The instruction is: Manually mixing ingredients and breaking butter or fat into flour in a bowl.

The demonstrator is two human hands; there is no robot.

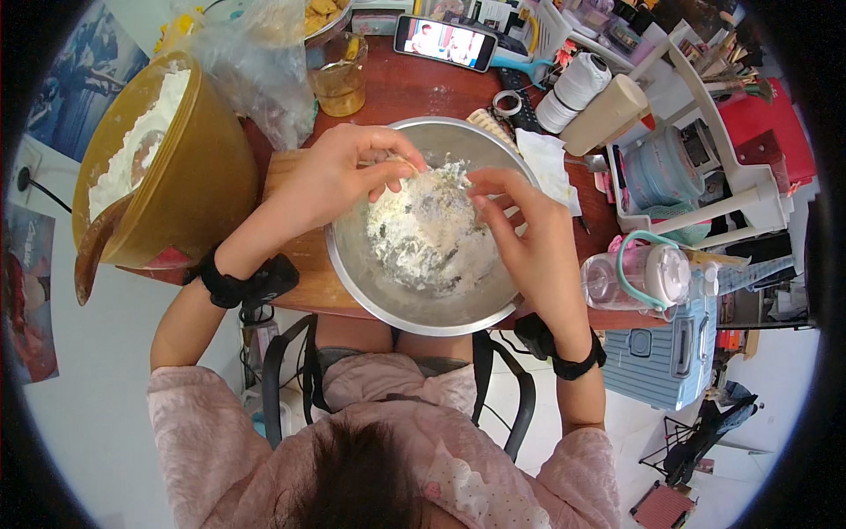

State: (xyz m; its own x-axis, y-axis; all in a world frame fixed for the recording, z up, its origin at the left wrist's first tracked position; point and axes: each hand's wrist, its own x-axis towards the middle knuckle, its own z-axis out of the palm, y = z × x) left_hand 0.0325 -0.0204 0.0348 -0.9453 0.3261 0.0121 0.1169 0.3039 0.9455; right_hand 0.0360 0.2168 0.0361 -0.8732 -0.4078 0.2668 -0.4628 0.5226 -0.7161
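Note:
Flour (416, 231), loose and partly clumped, covers the bottom of a wide stainless steel bowl (350, 271) in front of me. My left hand (360, 165) is over the bowl's upper left part, its thumb and fingers pinching a small pale piece of dough (404, 162). What the piece is made of is hard to tell, being half hidden by the fingers. Above the right side of the flour is my right hand (529, 218), fingers curved and apart, with nothing visible in it. Both wrists wear black straps.
A brown tub (225, 152) of flour with a wooden-looking handle stands left, beside a plastic bag (264, 73). Behind the bowl are an amber cup (340, 82) and a phone (446, 43) playing video. String spool (574, 92), clear bottle (621, 281) and white rack (747, 172) stand right.

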